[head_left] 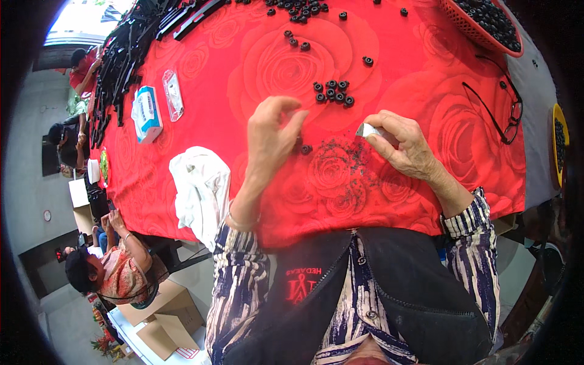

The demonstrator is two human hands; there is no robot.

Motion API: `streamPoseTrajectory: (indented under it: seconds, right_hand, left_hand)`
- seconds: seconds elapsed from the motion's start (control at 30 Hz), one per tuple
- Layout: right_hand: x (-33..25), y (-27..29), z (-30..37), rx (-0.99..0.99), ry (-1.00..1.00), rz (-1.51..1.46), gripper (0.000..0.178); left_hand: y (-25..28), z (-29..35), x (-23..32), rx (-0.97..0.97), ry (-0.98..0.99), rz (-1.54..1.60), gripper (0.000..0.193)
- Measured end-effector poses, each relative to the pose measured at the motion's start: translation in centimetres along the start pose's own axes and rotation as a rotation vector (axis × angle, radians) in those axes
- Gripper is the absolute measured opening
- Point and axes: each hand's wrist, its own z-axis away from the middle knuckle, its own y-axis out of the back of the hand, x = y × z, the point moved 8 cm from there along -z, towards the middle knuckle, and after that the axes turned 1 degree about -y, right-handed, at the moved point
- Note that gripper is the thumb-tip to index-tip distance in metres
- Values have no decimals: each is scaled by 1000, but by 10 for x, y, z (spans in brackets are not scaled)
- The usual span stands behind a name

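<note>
My left hand (271, 137) is raised above the red cloth, slightly blurred. Its thumb and forefinger are curved apart, with nothing visible between them. A small black ring-shaped part (306, 149) lies close beside this hand, and another dark part is half hidden by the fingers. My right hand (401, 143) pinches a short white-wrapped piece with a grey edge (368, 130), which looks like a small blade. Black crumbs (350, 167) are scattered on the cloth between my hands. Just beyond them sits a cluster of several black ring-shaped parts (331, 93).
The red cloth (255, 67) also bears glasses (508, 118), a white cloth (199, 188), a tissue pack (146, 114) and a clear packet (173, 96). Black strips (125, 61) pile up far left. A red basket (453, 18) of black parts stands far right. Other people sit left.
</note>
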Motion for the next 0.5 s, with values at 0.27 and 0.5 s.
streamPoseTrajectory:
  seconds: [0.27, 0.5]
  right_hand:
    - [-2, 2, -2, 2, 7, 19, 18]
    - [-3, 3, -2, 22, 25, -43, 20]
  left_hand:
    - [-42, -33, 5, -118, -90, -124, 21]
    - [-30, -4, 8, -195, 129, 217, 20]
